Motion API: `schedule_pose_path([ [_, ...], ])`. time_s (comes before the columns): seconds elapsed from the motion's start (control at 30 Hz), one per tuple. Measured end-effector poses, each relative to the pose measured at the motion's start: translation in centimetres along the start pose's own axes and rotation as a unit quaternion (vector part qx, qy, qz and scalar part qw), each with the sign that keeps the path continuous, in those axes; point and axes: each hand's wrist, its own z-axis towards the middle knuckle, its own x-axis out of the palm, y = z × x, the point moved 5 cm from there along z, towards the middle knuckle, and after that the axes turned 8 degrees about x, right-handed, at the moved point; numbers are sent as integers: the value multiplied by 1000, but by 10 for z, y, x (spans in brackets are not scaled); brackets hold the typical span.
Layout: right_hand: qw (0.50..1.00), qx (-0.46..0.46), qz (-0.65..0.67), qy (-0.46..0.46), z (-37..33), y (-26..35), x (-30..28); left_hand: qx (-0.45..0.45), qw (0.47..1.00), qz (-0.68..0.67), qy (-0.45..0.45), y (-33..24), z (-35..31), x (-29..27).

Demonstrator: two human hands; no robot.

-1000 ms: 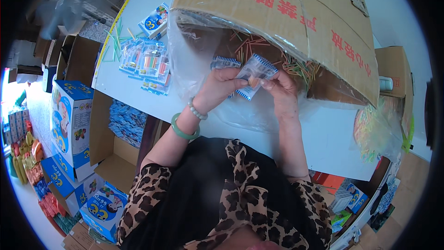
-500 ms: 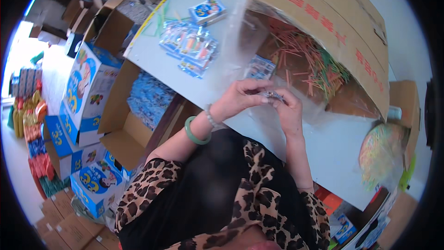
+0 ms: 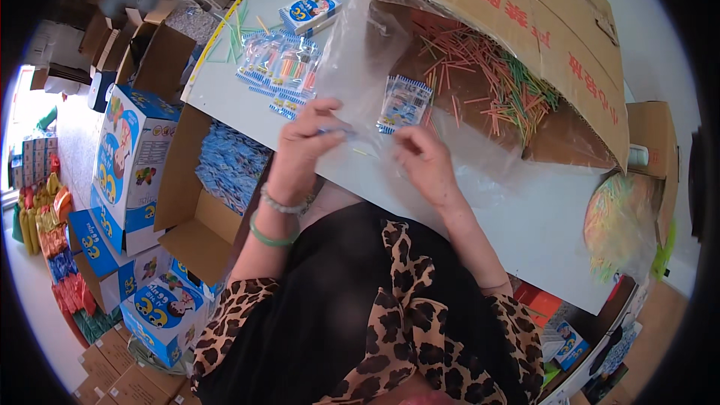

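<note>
My left hand (image 3: pixel 304 146) is raised over the near table edge, thumb and fingers pinched on a small blue-and-clear packet (image 3: pixel 330 130) seen nearly edge-on. My right hand (image 3: pixel 429 166) is a little to the right, fingers bent and apart, with nothing visible in them. Just beyond its fingertips lies a small stack of flat blue-and-white packets (image 3: pixel 405 103). Farther left, several clear packets (image 3: pixel 279 64) filled with coloured sticks lie in a pile. A short yellowish stick (image 3: pixel 362 153) is between my hands.
A large cardboard carton (image 3: pixel 517 11) lies on its side, loose red and green sticks (image 3: pixel 495 75) spilling inside it. Clear plastic sheeting (image 3: pixel 349 45) hangs at its mouth. A small box (image 3: pixel 311 11) stands beyond the packets. An open carton of blue packets (image 3: pixel 229 165) is at left.
My hands were together over one packet and have separated. The left moved left with a small packet; the right moved slightly left and down. The view has shifted a little.
</note>
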Motion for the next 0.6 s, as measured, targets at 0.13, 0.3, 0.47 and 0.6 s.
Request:
schedule_pose_path([
  [0.13,968,107,-189,-124,17,-19,-29,-22,994,107,-11,-17,32,-33],
  [0.3,840,-1,-452,-300,40,-18,-13,-54,965,234,-109,33,89,-96],
  [0.47,905,103,-326,-255,55,-41,-19,263,810,494,-175,8,91,-79],
  [0.6,931,249,-191,-185,52,-52,-44,397,676,582,-215,-31,30,-19],
])
